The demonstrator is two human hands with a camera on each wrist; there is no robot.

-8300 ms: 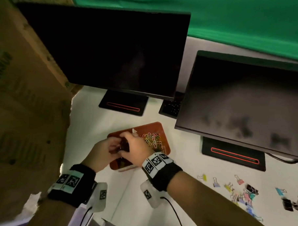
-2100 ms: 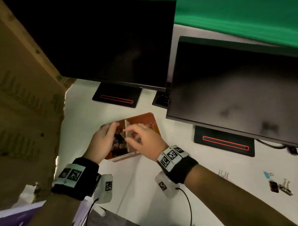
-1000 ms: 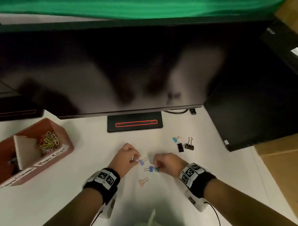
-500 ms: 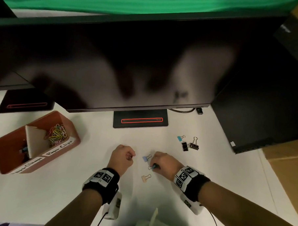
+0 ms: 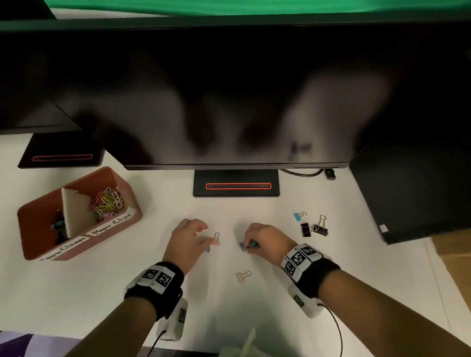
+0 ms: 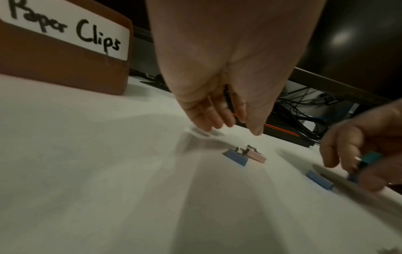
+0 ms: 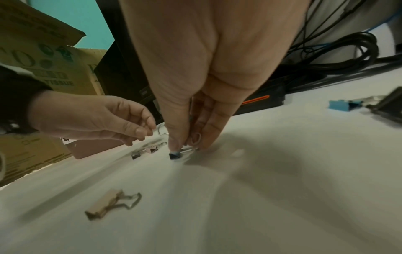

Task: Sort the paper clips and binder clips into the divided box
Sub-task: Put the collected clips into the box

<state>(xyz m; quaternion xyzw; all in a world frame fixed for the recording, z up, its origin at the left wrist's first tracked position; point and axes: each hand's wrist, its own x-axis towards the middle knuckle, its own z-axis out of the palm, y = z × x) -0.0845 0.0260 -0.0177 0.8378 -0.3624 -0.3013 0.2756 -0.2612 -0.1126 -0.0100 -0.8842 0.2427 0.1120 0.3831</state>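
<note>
The brown divided box (image 5: 130,217) stands at the left, with coloured paper clips (image 5: 106,203) in its right compartment and binder clips (image 5: 59,224) in its left. My left hand (image 5: 209,235) hovers with loosely curled fingers, holding nothing, just above a pink binder clip (image 6: 256,155) and a blue binder clip (image 6: 236,157) lying together on the table. My right hand (image 5: 249,245) holds a teal binder clip (image 6: 369,159) and pinches the wire handles of another blue clip (image 7: 175,155) that touches the table. A beige binder clip (image 5: 243,276) lies nearer to me between the hands.
A light blue clip (image 5: 299,216) and two black binder clips (image 5: 314,229) lie to the right. A monitor stand (image 5: 235,186) sits behind the hands, the screen overhanging. A black case (image 5: 422,192) stands at the right, cables behind it.
The view swung from the box to the loose clips. In the last half second my left hand uncurled, and a pink and a blue clip now lie under its fingertips. My right hand keeps pinching.
</note>
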